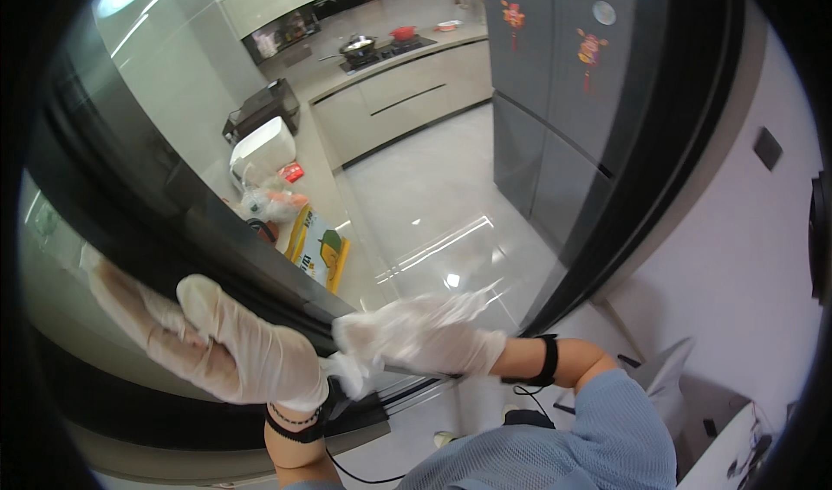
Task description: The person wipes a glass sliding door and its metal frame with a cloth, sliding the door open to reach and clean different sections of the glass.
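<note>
Both my hands wear thin whitish gloves. My left hand (214,340) is raised at the lower left with its fingers apart and its palm by the dark frame of a glass sliding door (260,256); nothing shows in its grasp. In the lower middle, my right hand (422,340) is closed on a crumpled clear plastic bag (390,327), blurred by motion. Part of the plastic hangs close to my left wrist. Black straps with a thin cable sit around both wrists.
Beyond the doorway, a counter (312,145) holds a yellow-and-white package (322,249), plastic bags and a white bin (263,145). A pan (357,47) and a red pot (403,33) stand at the stove. A grey refrigerator (552,100) stands right; a grey chair (669,373) is behind my right arm.
</note>
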A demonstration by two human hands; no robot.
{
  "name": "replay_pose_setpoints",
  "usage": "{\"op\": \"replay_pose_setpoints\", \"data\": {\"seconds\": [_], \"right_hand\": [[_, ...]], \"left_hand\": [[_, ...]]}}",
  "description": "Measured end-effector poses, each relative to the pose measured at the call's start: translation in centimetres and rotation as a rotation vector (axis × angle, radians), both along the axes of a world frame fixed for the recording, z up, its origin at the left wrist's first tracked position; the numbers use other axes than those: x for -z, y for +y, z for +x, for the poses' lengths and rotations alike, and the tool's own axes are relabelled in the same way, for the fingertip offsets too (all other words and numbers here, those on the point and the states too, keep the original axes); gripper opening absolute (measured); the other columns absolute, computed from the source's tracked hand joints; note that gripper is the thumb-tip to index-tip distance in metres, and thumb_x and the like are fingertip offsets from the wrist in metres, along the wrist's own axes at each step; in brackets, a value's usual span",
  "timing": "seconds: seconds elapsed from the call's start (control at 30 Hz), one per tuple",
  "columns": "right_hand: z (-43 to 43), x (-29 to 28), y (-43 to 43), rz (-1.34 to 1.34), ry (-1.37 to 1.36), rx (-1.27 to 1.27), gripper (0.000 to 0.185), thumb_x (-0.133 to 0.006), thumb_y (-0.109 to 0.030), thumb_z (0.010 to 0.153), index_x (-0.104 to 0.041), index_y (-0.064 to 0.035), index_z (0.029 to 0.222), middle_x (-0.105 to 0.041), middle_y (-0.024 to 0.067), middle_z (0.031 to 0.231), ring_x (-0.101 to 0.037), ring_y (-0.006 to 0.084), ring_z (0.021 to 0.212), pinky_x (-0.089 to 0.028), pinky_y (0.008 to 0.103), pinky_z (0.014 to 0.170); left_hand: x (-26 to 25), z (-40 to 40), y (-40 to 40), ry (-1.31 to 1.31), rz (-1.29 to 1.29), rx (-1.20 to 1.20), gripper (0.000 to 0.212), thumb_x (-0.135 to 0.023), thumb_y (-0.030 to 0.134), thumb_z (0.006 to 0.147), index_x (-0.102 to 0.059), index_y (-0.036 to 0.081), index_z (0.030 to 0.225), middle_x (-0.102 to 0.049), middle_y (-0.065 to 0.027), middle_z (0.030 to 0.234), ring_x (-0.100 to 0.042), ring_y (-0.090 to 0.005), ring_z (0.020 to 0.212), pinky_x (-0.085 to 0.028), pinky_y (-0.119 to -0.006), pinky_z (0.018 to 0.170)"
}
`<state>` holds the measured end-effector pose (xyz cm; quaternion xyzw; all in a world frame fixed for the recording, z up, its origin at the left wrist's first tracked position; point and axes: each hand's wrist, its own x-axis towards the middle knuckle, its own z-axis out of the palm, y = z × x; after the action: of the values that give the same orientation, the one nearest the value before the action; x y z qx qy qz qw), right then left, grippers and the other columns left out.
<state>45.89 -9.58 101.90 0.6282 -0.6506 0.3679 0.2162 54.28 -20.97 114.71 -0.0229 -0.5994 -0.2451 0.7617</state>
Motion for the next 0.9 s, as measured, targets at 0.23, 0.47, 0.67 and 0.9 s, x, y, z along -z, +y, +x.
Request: {"op": "replay_pose_setpoints", "data": {"seconds": [0.23, 0.47, 0.67, 0.9], "right_hand": [[-10.9, -2.5, 6.7, -0.182, 0.361, 1.111, 0.057, -0.054, -0.006, 0.083, -0.037, 0.0127, 0.133, -0.043, 0.0296, 0.130, -0.039, 0.0405, 0.124, -0.027, 0.0470, 0.111], [0.1, -3.5, 2.8, 0.337, -0.141, 0.582, 0.056, -0.063, -0.017, 0.078, -0.048, -0.0043, 0.131, -0.051, 0.0275, 0.122, -0.043, 0.0324, 0.126, -0.033, 0.0526, 0.102], [-10.5, -6.4, 4.3, -0.641, -0.348, 0.388, 0.038, -0.042, -0.013, 0.094, -0.042, 0.0041, 0.128, -0.045, 0.0192, 0.130, -0.041, 0.0341, 0.125, -0.024, 0.0422, 0.113], [0.2, -0.1, 1.7, -0.044, 0.064, 0.212, 0.056, -0.055, -0.038, 0.087, -0.046, -0.0099, 0.135, -0.049, 0.0131, 0.129, -0.043, 0.0272, 0.124, -0.037, 0.0469, 0.100]], "left_hand": [[-0.9, 0.0, 1.3, -0.106, -0.011, 0.004, 0.057, -0.038, -0.003, 0.095, -0.019, 0.000, 0.149, -0.040, -0.0166, 0.144, -0.059, -0.0143, 0.085, -0.057, -0.030, 0.073], [-0.7, 1.8, -0.1, -0.175, -0.016, 0.038, 0.051, -0.043, 0.003, 0.098, -0.027, -0.001, 0.146, -0.038, -0.0141, 0.147, -0.050, -0.0172, 0.115, -0.043, -0.025, 0.095], [-0.7, 0.2, 1.3, -0.085, -0.027, 0.104, 0.050, -0.047, 0.006, 0.099, -0.030, -0.001, 0.145, -0.038, -0.0146, 0.147, -0.045, -0.0205, 0.126, -0.037, -0.030, 0.105], [-0.9, 1.1, 1.7, -0.120, -0.074, -0.048, 0.052, -0.051, 0.011, 0.099, -0.029, -0.001, 0.145, -0.033, -0.0162, 0.150, -0.035, -0.0250, 0.135, -0.027, -0.034, 0.112]]}}
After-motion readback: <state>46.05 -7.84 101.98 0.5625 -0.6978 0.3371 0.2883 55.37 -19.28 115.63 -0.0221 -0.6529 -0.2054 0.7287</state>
